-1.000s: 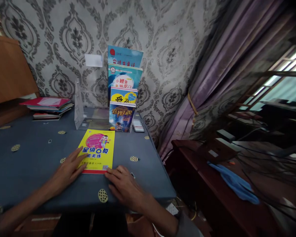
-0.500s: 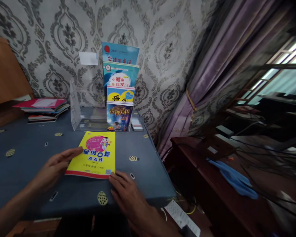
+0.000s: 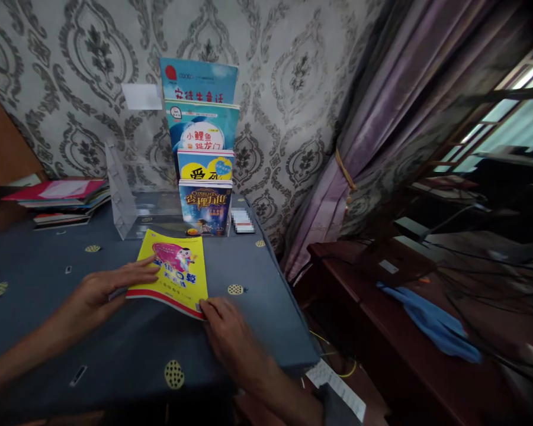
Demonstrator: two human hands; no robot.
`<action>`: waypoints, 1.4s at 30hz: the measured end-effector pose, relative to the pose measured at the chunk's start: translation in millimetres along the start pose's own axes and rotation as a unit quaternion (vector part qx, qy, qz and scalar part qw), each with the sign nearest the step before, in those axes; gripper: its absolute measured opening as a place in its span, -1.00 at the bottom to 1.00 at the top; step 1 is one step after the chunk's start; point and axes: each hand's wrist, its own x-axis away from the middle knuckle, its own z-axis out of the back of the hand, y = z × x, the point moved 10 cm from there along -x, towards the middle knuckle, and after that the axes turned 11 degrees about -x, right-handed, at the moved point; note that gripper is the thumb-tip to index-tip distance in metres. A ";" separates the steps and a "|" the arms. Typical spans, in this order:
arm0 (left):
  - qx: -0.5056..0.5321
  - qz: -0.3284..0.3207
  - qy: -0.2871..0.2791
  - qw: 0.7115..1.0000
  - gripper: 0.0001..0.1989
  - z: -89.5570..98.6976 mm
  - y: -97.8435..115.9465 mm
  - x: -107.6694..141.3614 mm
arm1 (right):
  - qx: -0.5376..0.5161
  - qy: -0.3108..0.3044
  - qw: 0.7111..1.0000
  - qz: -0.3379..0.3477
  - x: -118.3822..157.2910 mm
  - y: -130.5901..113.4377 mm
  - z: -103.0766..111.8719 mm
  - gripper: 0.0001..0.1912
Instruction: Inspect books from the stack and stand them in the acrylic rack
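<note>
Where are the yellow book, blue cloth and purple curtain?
Yellow book [image 3: 176, 271], head view: its front cover.
Blue cloth [image 3: 430, 324], head view: middle of its length.
Purple curtain [image 3: 373, 115], head view: folds above the tie.

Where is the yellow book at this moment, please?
In the head view, the yellow book is left of centre, between the left hand and right hand, in front of the clear rack.

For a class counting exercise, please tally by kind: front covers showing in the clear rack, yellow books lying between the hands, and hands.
Front covers in the clear rack: 4
Yellow book: 1
Left hand and right hand: 2
Total: 7
</note>
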 end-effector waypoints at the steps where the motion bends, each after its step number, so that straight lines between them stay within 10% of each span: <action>1: -0.003 -0.007 0.002 1.000 -0.64 2.2 4.1 -4.2 | 0.009 0.006 1.000 0.003 -2.5 3.0 4.0 -0.66; 9: -0.032 0.040 0.102 0.993 -0.75 77.2 19.7 -62.4 | -0.027 0.144 0.987 0.066 -52.9 2.4 123.6 -0.71; 15: 0.167 0.048 -0.065 0.983 -0.68 18.6 -18.7 -85.2 | -0.101 0.200 0.973 0.050 -109.3 2.4 184.4 -0.67; 20: 0.211 0.104 -0.067 0.970 -0.61 -30.9 -44.6 -72.9 | -0.051 0.221 0.973 0.045 -146.3 22.5 166.3 -0.70; 30: 0.255 0.283 0.112 0.918 -0.30 -45.9 -136.0 -63.4 | -0.181 0.184 0.966 -0.008 -182.2 57.7 105.1 -0.67; 42: 0.407 0.229 0.017 0.884 -0.32 -72.7 -137.1 -65.7 | -0.330 0.093 0.939 -0.030 -212.0 87.1 69.4 -0.49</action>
